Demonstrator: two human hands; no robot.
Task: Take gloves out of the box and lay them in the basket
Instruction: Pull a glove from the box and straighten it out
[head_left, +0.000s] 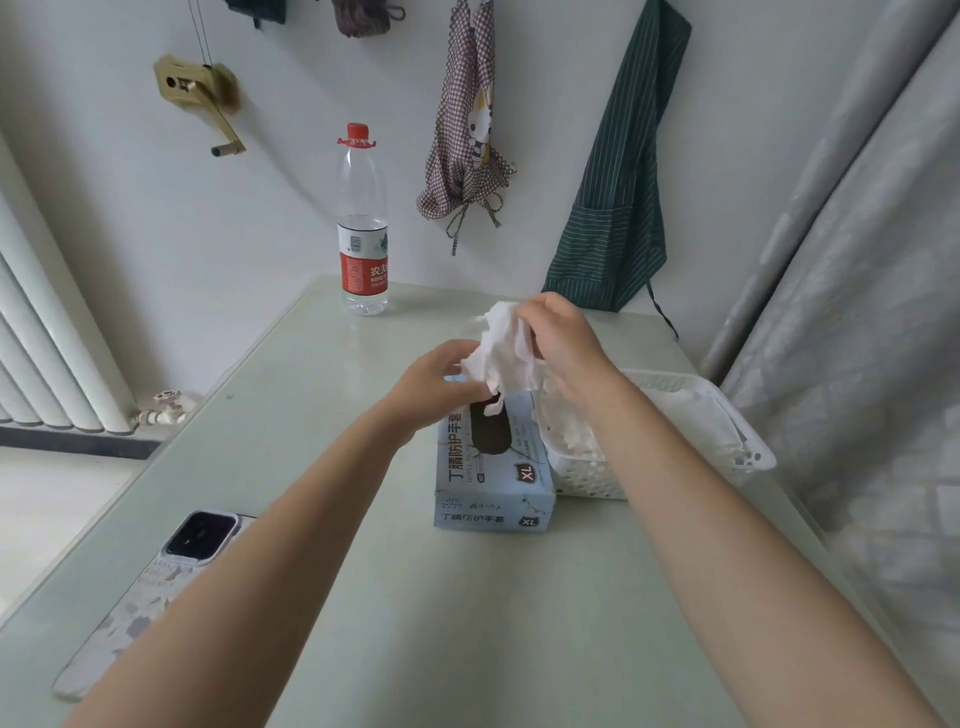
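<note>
Forearms are extended from the near edge of the desk (363, 597) toward its far right part, where the work is being done. A phone (171, 571) is noted face down at the near left edge, clear of the action. The box (493, 467) is seen right of centre on the desk, its dark slot facing up, with the basket (737, 441) touching or just beside its right side, near the right edge.

A bunched white glove (506, 353) is held above the box's far end. It is pinched at the top by the right hand (563, 338), fingers curled round the material, and gripped lower down by the left hand (441, 379), also curled on it. A tail of glove is seen hanging down to the slot; whether it is free of the box cannot be told.

White gloves are already seen lying in the basket.

Assessment: the glove is judged drawn out and about to be transferred. The tail should be lifted clear of the slot first, so further gloves are not dragged out. The box is best steadied by the left hand while the glove is carried right and laid flat, not dropped bunched. A bottle (362, 223) at the far edge is well apart and poses no hazard.
</note>
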